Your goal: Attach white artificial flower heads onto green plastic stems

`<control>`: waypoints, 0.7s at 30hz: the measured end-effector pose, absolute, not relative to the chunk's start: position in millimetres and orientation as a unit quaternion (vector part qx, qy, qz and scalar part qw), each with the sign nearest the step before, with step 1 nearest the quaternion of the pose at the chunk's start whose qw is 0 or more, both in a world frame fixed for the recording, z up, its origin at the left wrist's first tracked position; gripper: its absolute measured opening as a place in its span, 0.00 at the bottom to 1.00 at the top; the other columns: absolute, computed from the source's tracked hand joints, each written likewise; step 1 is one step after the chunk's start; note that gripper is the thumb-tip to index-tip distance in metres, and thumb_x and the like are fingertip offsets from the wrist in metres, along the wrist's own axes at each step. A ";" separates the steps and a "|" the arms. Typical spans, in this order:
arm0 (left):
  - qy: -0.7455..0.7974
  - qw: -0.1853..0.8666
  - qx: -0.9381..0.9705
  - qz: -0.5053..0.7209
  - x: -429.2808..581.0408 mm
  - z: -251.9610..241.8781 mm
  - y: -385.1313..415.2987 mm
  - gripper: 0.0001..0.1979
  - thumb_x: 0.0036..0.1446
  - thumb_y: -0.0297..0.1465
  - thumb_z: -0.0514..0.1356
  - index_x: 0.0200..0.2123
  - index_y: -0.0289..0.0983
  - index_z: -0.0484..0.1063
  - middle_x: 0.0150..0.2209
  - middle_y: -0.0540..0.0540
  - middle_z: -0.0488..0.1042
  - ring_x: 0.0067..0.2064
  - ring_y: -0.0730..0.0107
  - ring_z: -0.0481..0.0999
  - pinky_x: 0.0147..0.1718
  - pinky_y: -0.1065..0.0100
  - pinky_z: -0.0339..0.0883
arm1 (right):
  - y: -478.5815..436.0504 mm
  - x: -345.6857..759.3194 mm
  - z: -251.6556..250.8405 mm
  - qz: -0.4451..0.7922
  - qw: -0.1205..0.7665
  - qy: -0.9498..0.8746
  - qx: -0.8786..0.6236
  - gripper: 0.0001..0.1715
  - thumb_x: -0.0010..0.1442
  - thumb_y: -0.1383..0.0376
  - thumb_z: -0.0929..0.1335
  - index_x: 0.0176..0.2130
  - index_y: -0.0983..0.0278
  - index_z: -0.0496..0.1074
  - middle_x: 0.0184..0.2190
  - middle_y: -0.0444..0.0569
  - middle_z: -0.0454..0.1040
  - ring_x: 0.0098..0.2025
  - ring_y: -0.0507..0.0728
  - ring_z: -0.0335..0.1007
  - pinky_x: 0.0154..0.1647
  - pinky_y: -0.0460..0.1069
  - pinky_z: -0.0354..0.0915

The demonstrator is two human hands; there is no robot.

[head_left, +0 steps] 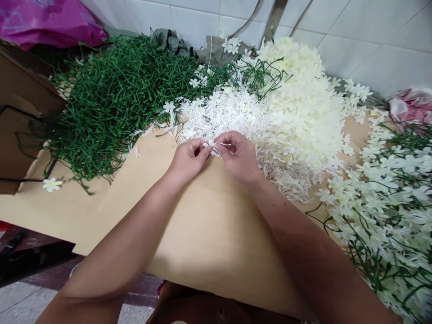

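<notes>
My left hand [189, 158] and my right hand [239, 155] meet at the middle, fingertips almost touching. Between them is a small white plastic flower piece [216, 146], pinched by both; its exact shape is partly hidden by the fingers. Just beyond the hands lies a heap of thin white plastic flower pieces [227, 110]. Behind and right of it rises a pile of cream-white artificial petals [297, 101]. Dark green plastic stems [131, 85] are heaped to the left of my hands.
Tan cardboard [209, 225] covers the work surface. Assembled white flowers with green stems [388, 198] are piled at the right. One loose flower [52, 184] lies at the left, near a cardboard box [27, 99]. A purple bag [50, 22] and a tiled wall [364, 36] stand behind.
</notes>
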State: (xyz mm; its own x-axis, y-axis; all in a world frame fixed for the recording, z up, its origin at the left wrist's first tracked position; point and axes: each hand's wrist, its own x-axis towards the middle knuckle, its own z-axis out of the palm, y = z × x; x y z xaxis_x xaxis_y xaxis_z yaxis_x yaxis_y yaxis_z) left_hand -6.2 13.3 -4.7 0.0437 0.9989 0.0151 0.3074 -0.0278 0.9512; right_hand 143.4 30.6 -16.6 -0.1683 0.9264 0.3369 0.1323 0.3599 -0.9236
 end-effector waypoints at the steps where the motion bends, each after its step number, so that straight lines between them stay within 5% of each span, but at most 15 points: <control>1: 0.542 0.435 0.588 0.413 -6.4 -5.0 13.2 0.11 0.52 0.37 0.59 0.25 0.36 0.66 0.23 0.51 0.65 0.26 0.75 0.62 0.26 0.71 0.55 | 30.6 143.9 -16.8 0.397 0.495 -0.655 -0.411 0.06 0.56 0.63 0.69 0.31 0.62 0.68 0.33 0.45 0.71 0.35 0.50 0.70 0.39 0.49 0.71; 21: 0.533 0.345 0.675 0.375 -9.8 -1.2 10.3 0.10 0.54 0.31 0.57 0.22 0.36 0.64 0.21 0.53 0.62 0.26 0.75 0.60 0.26 0.71 0.53 | 29.5 147.1 -18.4 0.288 0.439 -0.731 -0.436 0.01 0.54 0.67 0.66 0.30 0.63 0.68 0.35 0.49 0.72 0.36 0.54 0.69 0.37 0.51 0.69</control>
State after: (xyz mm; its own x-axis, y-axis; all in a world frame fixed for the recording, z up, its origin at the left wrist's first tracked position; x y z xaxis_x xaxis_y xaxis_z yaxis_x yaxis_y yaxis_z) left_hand -9.8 10.3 -1.2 0.1498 0.9789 0.1390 0.4609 -0.1935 0.8661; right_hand 147.1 29.5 -18.4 -0.2341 0.8904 0.3904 0.3844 0.4537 -0.8040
